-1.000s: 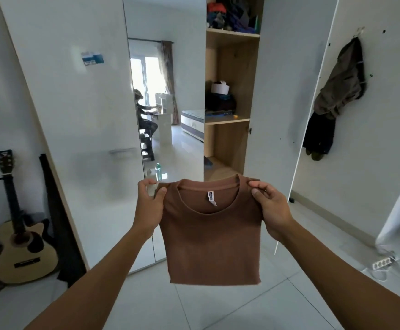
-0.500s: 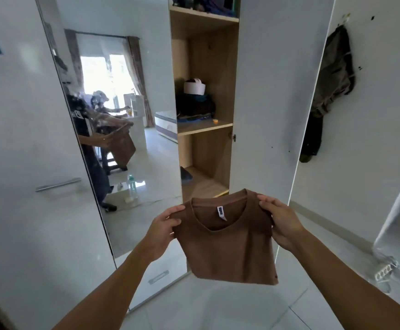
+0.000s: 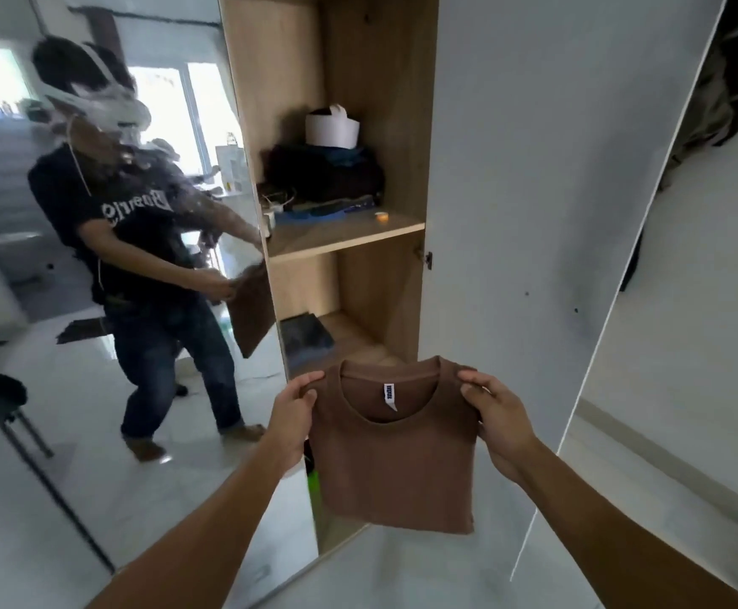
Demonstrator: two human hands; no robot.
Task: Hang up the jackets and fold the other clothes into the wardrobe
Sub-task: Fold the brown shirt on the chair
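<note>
The left hand [image 3: 291, 418] pinches one shoulder of a folded brown t-shirt [image 3: 396, 459], and the right hand [image 3: 497, 421] pinches the other, fingers [image 3: 468, 382] curled over the top edge beside the collar. Between the two grips the neckline sags a little, its white label [image 3: 389, 396] facing the camera, and the folded body hangs freely below the fingers, touching nothing.

Just beyond the fingers stands the open wardrobe compartment: its lower shelf [image 3: 349, 340] lies behind the shirt's top edge, with a dark flat item [image 3: 303, 334] on its left part. Higher up, the middle shelf [image 3: 345, 235] carries a pile of dark clothes [image 3: 323, 173] with a white band [image 3: 332, 129] on top. Left of the left hand is the mirrored door [image 3: 117, 301]; right of the right hand, the open white door [image 3: 534, 213].

The shirt is held only at its upper corners, so I judge the main risk is the fold falling open as it is lowered, or the hanging hem catching the shelf edge and bunching. Landing on the dark item would leave it lying crooked.
</note>
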